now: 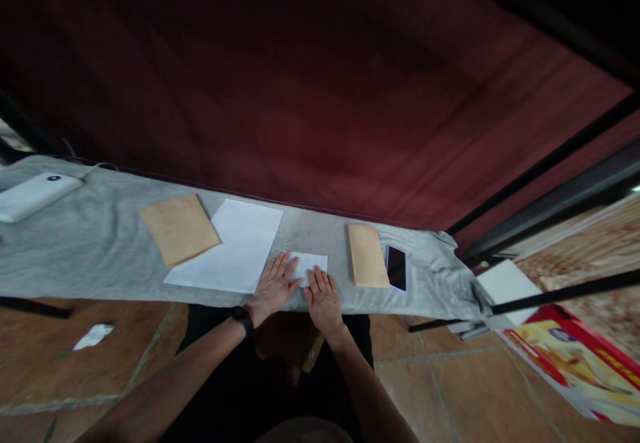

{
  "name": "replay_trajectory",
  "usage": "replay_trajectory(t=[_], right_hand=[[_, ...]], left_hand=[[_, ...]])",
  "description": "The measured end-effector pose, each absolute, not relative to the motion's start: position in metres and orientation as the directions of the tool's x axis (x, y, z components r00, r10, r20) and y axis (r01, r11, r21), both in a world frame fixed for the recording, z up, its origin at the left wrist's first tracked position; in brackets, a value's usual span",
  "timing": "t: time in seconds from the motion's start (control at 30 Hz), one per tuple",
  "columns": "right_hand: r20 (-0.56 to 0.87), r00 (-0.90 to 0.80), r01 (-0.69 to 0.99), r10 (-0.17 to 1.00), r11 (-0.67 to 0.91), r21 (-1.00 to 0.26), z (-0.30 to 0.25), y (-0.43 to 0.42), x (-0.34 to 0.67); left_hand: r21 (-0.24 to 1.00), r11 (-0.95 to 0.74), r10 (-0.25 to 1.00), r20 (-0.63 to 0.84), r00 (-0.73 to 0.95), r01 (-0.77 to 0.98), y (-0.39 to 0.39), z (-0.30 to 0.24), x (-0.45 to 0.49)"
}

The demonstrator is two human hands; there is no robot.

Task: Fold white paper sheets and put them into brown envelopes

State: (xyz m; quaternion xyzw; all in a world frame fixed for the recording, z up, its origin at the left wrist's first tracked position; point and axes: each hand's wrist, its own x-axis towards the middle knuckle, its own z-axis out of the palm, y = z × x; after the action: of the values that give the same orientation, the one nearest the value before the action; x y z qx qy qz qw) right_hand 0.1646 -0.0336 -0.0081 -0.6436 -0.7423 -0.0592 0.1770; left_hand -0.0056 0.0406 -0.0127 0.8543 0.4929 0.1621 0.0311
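Note:
Both my hands lie flat on a small folded white paper point(311, 261) near the front edge of the cloth-covered table. My left hand point(274, 284) covers its left side, fingers stretched out, and wears a dark watch at the wrist. On the lower right part of the paper rests my right hand point(323, 298), its fingers also extended. Left of them is a large white sheet point(245, 236), partly under a brown paper envelope point(180, 228). To the right lies a stack of narrower brown envelopes point(367, 256).
A phone point(397, 268) lies beside the right-hand envelopes. At the far left is a white device point(37, 196) with a cable. Grey cloth point(110, 243) covers the table, with a dark red panel point(300, 96) behind. A colourful box point(575, 356) stands on the floor at right.

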Motion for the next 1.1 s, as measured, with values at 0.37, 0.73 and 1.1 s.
replay_trajectory(t=[0.37, 0.73, 1.1], right_hand=[[0.35, -0.077, 0.983, 0.934, 0.13, -0.131, -0.016, -0.038, 0.17], [0.37, -0.072, 0.982, 0.926, 0.13, -0.136, -0.014, -0.039, 0.168], [0.322, 0.039, 0.971, 0.946, 0.04, -0.234, 0.003, -0.023, 0.154]], left_hand=[[0.353, -0.397, 0.913, 0.245, 0.325, 0.847, 0.045, -0.017, -0.004], [0.909, 0.085, 0.995, -0.058, -0.078, 0.408, 0.084, 0.0, 0.001], [0.992, 0.124, 0.991, -0.122, -0.059, 0.038, 0.065, 0.028, 0.011]])
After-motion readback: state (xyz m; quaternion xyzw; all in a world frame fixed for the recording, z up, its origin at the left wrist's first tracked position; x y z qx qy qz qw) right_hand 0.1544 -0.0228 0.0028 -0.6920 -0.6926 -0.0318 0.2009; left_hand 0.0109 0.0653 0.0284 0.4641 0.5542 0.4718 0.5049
